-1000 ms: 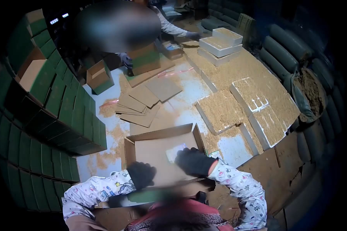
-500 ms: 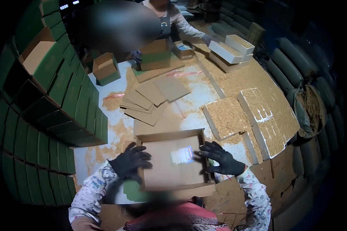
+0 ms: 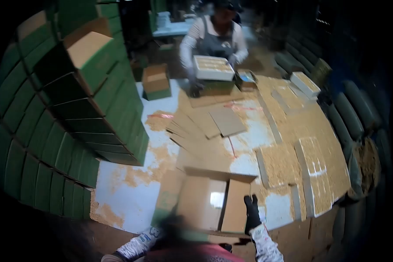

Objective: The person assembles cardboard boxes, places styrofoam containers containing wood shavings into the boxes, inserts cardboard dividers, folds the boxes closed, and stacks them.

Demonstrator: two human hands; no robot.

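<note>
An open cardboard box (image 3: 201, 201) lies in front of me, with a small pale label inside it. Its right flap (image 3: 236, 205) slants over the inside. My right hand (image 3: 252, 214), in a black glove, is at the right side of the box beside this flap, fingers stretched out and apart. Whether it touches the cardboard is unclear. On the left, my patterned left sleeve (image 3: 137, 245) reaches toward the near left corner of the box. Dark blur at the bottom hides the fingers of my left hand.
Flat cardboard sheets (image 3: 227, 121) lie beyond the box. Sawdust-covered white trays (image 3: 308, 174) stand on the right. Green boxes (image 3: 118, 100) are stacked high at left. Across the table a co-worker (image 3: 214, 37) holds a white tray (image 3: 214, 67) above a green box.
My view has shifted, and the right flap now slants inward. My right hand has moved down along the box's right side; my left hand has become hidden. The co-worker now holds a tray.
</note>
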